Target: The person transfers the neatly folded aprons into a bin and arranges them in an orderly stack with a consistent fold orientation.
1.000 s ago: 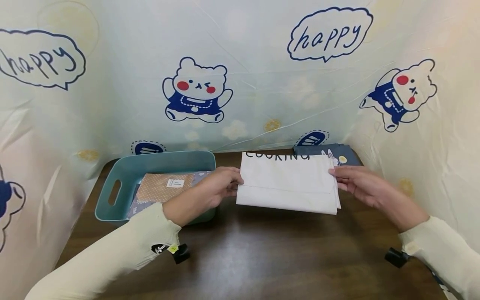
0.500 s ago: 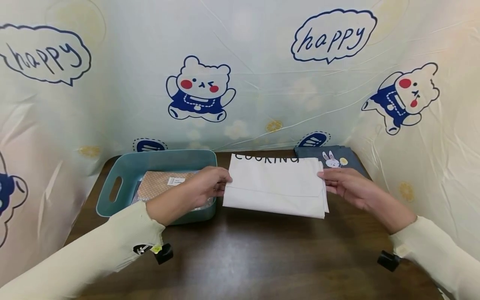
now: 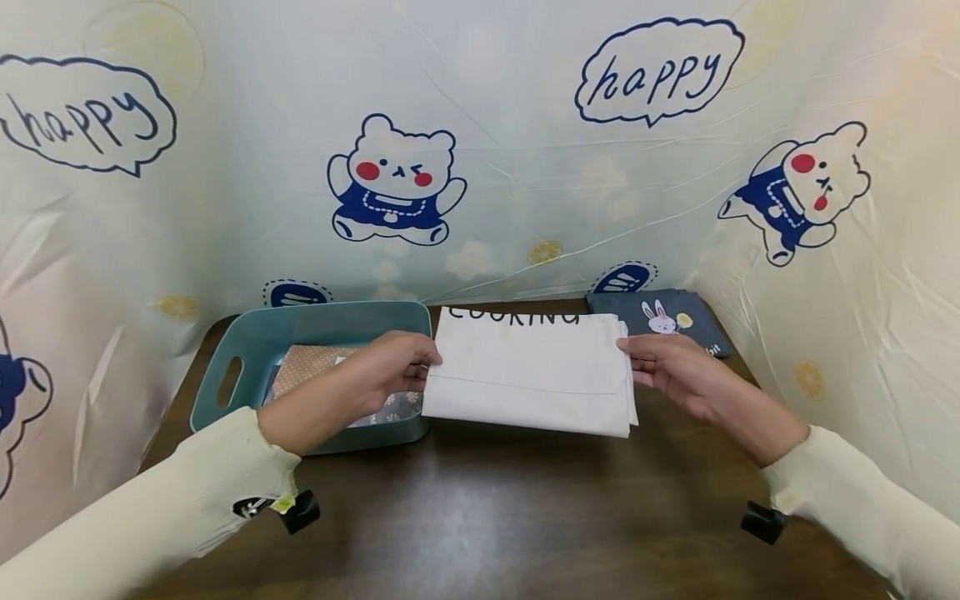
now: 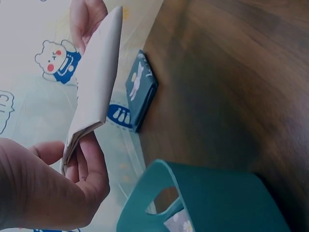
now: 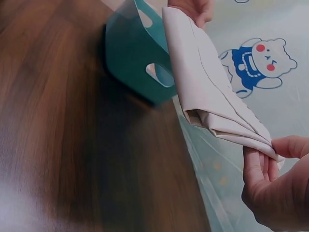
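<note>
A folded white cloth [image 3: 528, 367] with the black word "COOKING" along its far edge is held up above the table between both hands. My left hand [image 3: 393, 371] pinches its left edge, thumb on top and fingers beneath, as the left wrist view also shows. On the right edge my right hand [image 3: 675, 371] pinches it the same way. The right wrist view shows the layered folds at the end of the cloth [image 5: 207, 82]. The left hand and forearm overlap the right part of a teal basket [image 3: 225, 333], which holds a folded dotted brown cloth [image 3: 307, 371] and a grey floral one [image 3: 401, 407].
A folded dark blue cloth [image 3: 705, 325] with a white rabbit print lies at the back right of the brown wooden table [image 3: 480, 517]. A printed curtain [image 3: 525, 150] with bears and "happy" bubbles hangs behind and along both sides.
Both hands have moved left together with the white cloth, closer to the basket. More of the rabbit print on the dark blue cloth now shows.
</note>
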`<state>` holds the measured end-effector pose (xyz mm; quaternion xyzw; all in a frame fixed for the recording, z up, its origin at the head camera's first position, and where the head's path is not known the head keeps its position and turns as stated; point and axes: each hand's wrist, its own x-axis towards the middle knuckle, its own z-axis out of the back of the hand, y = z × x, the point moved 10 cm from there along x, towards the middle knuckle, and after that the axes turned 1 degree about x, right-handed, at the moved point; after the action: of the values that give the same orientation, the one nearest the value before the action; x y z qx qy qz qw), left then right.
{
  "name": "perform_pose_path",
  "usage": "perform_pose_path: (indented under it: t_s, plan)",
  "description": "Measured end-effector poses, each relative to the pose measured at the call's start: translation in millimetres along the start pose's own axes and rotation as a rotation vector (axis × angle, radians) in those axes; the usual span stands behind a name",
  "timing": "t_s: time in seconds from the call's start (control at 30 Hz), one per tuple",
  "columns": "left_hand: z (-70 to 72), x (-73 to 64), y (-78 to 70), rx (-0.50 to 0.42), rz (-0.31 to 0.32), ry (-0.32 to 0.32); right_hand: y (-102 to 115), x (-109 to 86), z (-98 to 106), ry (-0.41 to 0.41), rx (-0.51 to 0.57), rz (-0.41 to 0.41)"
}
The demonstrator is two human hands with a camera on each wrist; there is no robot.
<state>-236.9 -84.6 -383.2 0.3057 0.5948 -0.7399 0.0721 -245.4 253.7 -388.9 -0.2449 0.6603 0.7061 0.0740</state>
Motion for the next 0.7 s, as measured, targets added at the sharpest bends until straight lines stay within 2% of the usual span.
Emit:
perform_pose_path:
  t_s: [0.27, 0.5, 0.7]
  plan:
    - [12.2, -12.2, -1.4, 0.003, 0.004, -0.001, 3.5, 6.1, -13.8, 0.000, 0.033, -0.016]
    - [25.2, -21.8, 1.0, 0.011, -0.011, -0.005, 7.7, 10.5, -25.7, 0.017, -0.047, -0.040]
    - [41.4, -29.8, 5.5, 0.028, -0.012, -0.030, 14.8, 18.1, -40.8, 0.052, -0.061, -0.028]
